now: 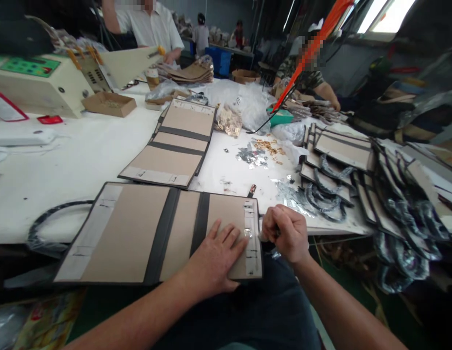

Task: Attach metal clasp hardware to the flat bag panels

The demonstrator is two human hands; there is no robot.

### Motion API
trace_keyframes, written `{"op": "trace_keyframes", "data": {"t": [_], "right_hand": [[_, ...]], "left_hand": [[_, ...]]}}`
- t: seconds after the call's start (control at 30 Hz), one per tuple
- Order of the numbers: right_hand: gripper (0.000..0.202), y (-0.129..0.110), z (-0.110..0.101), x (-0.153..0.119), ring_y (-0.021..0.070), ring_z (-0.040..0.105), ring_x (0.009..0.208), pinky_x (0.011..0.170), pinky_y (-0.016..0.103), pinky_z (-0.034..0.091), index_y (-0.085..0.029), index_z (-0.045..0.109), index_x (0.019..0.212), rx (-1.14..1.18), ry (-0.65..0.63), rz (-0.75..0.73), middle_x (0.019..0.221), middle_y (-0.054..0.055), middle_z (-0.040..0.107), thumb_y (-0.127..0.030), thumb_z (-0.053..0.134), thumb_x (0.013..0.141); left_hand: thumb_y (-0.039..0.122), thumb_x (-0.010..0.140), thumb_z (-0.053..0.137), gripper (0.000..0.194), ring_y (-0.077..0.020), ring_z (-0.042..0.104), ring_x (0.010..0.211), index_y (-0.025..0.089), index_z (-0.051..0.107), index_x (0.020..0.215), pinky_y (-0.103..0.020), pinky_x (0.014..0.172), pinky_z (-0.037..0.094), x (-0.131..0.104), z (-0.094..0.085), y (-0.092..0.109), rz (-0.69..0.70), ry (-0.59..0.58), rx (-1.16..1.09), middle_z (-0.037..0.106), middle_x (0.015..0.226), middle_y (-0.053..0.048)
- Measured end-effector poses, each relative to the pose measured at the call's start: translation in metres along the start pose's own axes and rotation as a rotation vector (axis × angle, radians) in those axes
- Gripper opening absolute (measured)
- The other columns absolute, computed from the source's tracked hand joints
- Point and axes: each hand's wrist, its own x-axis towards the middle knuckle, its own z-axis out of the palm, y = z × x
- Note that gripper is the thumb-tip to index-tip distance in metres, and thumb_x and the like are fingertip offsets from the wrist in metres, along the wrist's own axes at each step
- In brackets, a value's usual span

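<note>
The left hand [220,257] hides part of the big tan board [127,238]. Right of the board, the right hand [286,231] is curled, hiding its palm. Past the board's left side, the picture's edge cuts off a machine [36,93] with blurry buttons [24,66].

Bare left forearm [149,307] slanted in from 7 o'clock, left grip [217,258] at 6 o'clock, palm down and nearly flat, fingers [214,229] spread, bare right forearm [342,302] angled from 4 o'clock toward 10, right grip [287,232] curled into a fist, its inside hidden
</note>
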Motion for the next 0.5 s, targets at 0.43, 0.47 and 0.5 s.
{"op": "trace_keyframes", "data": {"t": [0.43, 0.47, 0.5], "right_hand": [[0.064, 0.07, 0.01, -0.099, 0.0265, 0.074, 0.071, 0.056, 0.031, 0.058, -0.021, 0.071, 0.119, 0.162, 0.204, 0.482, 0.089, 0.006, 0.077, -0.065, 0.08, 0.074], [0.063, 0.062, 0.015, -0.096, 0.0313, 0.077, 0.086, 0.068, 0.035, 0.063, -0.021, 0.073, 0.119, 0.183, 0.204, 0.44, 0.098, 0.008, 0.079, -0.063, 0.081, 0.073], [0.06, 0.05, 0.018, -0.095, 0.0354, 0.076, 0.097, 0.08, 0.039, 0.064, -0.021, 0.075, 0.116, 0.171, 0.196, 0.403, 0.102, 0.009, 0.08, -0.061, 0.081, 0.072]], "left_hand": [[0.064, 0.075, 0.079, 0.094, -0.0374, 0.04, 0.148, 0.022, 0.046, 0.152, -0.06, 0.128, 0.022, -0.015, -0.001, 0.016, -0.055, 0.132, 0.047, 0.05, 0.155, -0.015], [0.067, 0.074, 0.078, 0.097, -0.0374, 0.042, 0.147, 0.023, 0.044, 0.154, -0.06, 0.127, 0.025, -0.022, -0.004, 0.018, -0.063, 0.147, 0.046, 0.049, 0.156, -0.014], [0.071, 0.072, 0.077, 0.101, -0.0374, 0.043, 0.146, 0.024, 0.042, 0.155, -0.059, 0.127, 0.027, -0.029, -0.009, 0.02, -0.063, 0.167, 0.048, 0.048, 0.156, -0.014]]}}
